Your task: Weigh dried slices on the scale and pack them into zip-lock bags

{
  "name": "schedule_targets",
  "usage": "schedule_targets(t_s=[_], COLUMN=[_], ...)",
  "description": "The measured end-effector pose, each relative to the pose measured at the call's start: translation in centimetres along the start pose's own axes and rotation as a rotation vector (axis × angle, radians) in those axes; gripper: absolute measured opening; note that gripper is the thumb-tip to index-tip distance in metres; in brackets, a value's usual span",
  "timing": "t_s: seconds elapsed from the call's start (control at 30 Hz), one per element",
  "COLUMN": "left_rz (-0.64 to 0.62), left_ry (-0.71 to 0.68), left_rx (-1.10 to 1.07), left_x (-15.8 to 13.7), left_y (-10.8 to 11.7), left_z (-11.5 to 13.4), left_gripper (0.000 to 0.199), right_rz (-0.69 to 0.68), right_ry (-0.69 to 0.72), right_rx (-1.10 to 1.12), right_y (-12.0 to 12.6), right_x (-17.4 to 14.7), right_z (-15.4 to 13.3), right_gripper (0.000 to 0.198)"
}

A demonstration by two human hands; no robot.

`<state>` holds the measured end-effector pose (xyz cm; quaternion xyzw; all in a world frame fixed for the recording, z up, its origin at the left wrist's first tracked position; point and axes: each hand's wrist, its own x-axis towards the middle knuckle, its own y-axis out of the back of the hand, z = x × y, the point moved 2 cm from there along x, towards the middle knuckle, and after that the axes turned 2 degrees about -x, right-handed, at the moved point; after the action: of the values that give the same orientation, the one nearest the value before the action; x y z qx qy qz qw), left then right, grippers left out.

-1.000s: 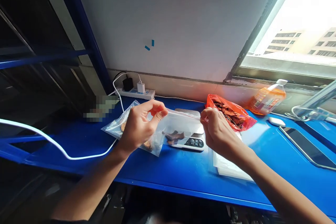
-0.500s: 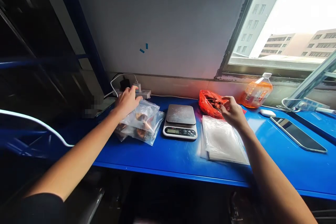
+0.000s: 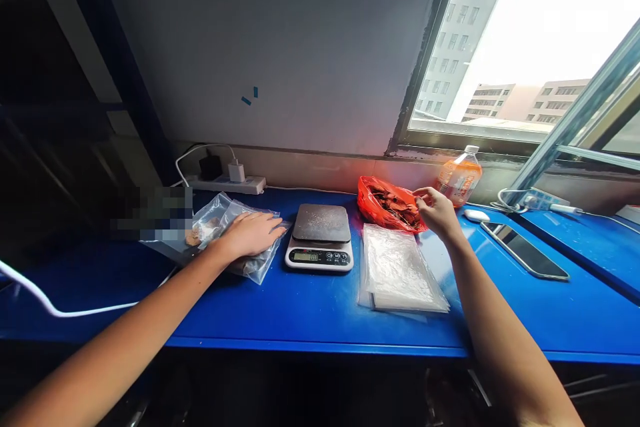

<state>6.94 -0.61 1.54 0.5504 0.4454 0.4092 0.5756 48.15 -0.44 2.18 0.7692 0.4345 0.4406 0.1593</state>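
Observation:
My left hand (image 3: 255, 233) lies flat, fingers stretched out, on clear plastic bags (image 3: 257, 267) holding brown pieces. Another clear bag with brown contents (image 3: 200, 232) sticks out to the left beneath my wrist. At the right rim of a red plastic bag (image 3: 367, 203), the bent fingers of my right hand (image 3: 435, 210) close on its edge. Dark reddish-brown dried pieces (image 3: 393, 203) fill this bag, whose mouth is spread wide. Between my hands stands a digital kitchen scale (image 3: 323, 223) with a bare, speckled plate. A stack of flat clear bags (image 3: 400, 273) lies in front of the red bag.
A power strip (image 3: 250, 185) with a white charger (image 3: 236, 171) sits along the wall. An orange drink bottle (image 3: 460, 177), a white earbud case (image 3: 477, 215) and a phone (image 3: 525, 250) are at the right. A white cable (image 3: 75, 312) crosses the blue table's (image 3: 310, 327) left side.
My left hand has come down onto the filled clear bags, which now lie spread further left. My right hand has shifted to the red bag's rim, and more of its contents shows. The view has turned right.

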Motion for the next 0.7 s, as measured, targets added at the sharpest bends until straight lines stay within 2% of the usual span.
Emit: schedule_targets(t_s=[0.17,0.37,0.47,0.57,0.63,0.7], left_rz=[-0.057,0.07,0.064,0.038,0.034,0.031], left_ry=[-0.069,-0.074,-0.139,-0.168,-0.18,-0.194], left_rx=[-0.012,-0.047,-0.092,-0.06,-0.04,-0.039], left_x=[1.1,0.4,-0.2,-0.3,-0.1,0.1], left_y=[0.5,0.0,-0.2,-0.3,-0.4,-0.4], left_z=[-0.6,-0.1,-0.3,-0.5,-0.5,-0.5], left_gripper=[0.057,0.055,0.056,0.056,0.057,0.057], right_rz=[-0.18,-0.277,-0.275,-0.266,-0.315,-0.384], right_ry=[0.097,0.224,0.234,0.234,0.248,0.254], right_rx=[-0.144,-0.227,-0.27,-0.288,-0.277,-0.268], right_y=[-2.1,-5.0,-5.3,-5.1,-4.9,-4.6], right_x=[1.5,1.6,1.4,1.1,1.0,1.1], right_z=[0.4,0.5,1.6,2.6,2.9,2.9], right_gripper=[0.027,0.025,0.032,0.046,0.053,0.051])
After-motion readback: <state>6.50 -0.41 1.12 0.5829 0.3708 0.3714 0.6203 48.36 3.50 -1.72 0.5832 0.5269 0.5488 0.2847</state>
